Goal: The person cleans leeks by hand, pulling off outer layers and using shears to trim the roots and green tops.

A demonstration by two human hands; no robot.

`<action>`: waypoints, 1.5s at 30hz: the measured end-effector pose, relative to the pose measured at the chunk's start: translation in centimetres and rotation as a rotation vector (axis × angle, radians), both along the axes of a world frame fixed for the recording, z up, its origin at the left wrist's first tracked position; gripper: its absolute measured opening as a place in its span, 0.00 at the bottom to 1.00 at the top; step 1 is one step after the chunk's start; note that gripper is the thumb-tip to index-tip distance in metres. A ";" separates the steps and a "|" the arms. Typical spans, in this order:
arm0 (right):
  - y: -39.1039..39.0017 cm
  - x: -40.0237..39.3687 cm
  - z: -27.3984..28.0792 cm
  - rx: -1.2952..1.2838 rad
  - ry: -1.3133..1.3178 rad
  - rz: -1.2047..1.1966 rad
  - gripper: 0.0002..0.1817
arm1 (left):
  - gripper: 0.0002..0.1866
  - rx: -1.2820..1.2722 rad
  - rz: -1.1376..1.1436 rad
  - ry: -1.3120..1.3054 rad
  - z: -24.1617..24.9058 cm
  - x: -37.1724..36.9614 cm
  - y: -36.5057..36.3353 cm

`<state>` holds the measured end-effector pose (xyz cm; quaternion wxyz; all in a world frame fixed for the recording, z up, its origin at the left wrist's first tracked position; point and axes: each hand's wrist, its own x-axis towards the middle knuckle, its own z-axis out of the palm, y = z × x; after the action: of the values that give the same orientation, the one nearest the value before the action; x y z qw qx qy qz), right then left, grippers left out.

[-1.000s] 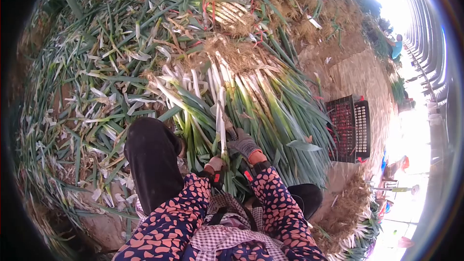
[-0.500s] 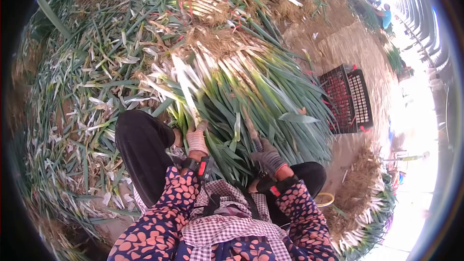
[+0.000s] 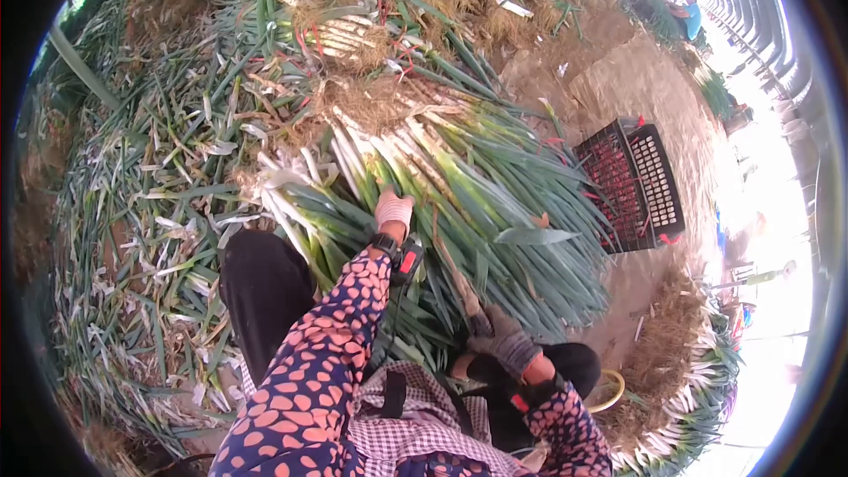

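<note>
My left hand, in a pale striped glove, reaches into the heap of green onions. Its fingers curl round a stalk near where white turns to green, the tips partly hidden. Low on the right, my right hand in a dark grey glove is closed round the lower end of a thin brown stick that slants up over the leaves. A smaller group of green onions lies left of my left hand, with white stems pointing up and left.
Loose leaves and trimmings cover the ground on the left. Tied bundles with roots lie beyond the heap. A black plastic crate stands at the right, with more onions below it. Another person is far off at upper right.
My left hand has let go of the white-stemmed green onion and moved forward and right onto the heap. My right hand has shifted slightly down and right with the stick.
</note>
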<state>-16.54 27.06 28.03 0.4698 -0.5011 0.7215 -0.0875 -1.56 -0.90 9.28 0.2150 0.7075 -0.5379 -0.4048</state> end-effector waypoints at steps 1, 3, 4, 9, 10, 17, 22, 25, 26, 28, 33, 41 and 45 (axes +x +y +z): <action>0.5 -0.3 -0.6 -0.023 -0.018 -0.029 0.40 | 0.27 0.098 0.040 -0.077 0.6 -1.3 -1.1; 1.3 -1.1 -1.7 -0.060 -0.053 -0.090 0.40 | 0.27 0.155 0.029 -0.112 1.5 -2.2 -2.0; 0.8 -1.4 -1.5 -0.074 -0.046 -0.092 0.40 | 0.27 0.188 0.020 -0.131 1.6 -2.4 -2.3; -1.8 -1.1 -0.9 -0.008 -0.107 -0.109 0.40 | 0.20 0.004 0.183 0.356 -1.3 -0.1 1.2; -2.4 -1.1 -1.2 0.028 -0.115 -0.106 0.40 | 0.20 0.055 0.153 0.468 -2.2 0.6 3.2; -6.7 2.8 -3.3 0.198 0.138 0.207 0.42 | 0.23 0.463 0.104 0.824 -4.6 1.8 10.2; -7.9 4.2 -5.8 0.085 0.252 0.287 0.39 | 0.18 0.343 -0.472 0.093 -5.4 3.1 11.6; -10.6 5.4 -8.3 0.070 0.301 0.285 0.38 | 0.22 0.258 -0.594 0.093 -12.0 2.0 12.6; -11.4 5.6 -8.8 0.078 0.333 0.279 0.37 | 0.23 0.287 -0.655 0.032 -12.5 1.9 12.6; -12.7 6.2 -8.6 0.125 0.326 0.256 0.32 | 0.25 0.359 -0.629 0.063 -12.2 2.1 12.4; -9.6 6.8 -9.8 0.082 0.309 0.151 0.34 | 0.20 0.546 -0.203 0.559 -8.9 4.7 12.5; -9.0 7.7 -9.1 0.074 0.303 0.215 0.39 | 0.18 0.631 0.004 0.727 -13.6 3.8 14.3; -12.4 8.2 -11.5 0.075 0.326 0.243 0.38 | 0.17 0.664 -0.046 0.640 -15.9 4.1 14.8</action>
<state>-8.31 14.63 16.49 0.3724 -0.5743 0.7248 0.0789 2.50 13.86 -6.65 0.1229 0.5654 -0.3013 -0.7579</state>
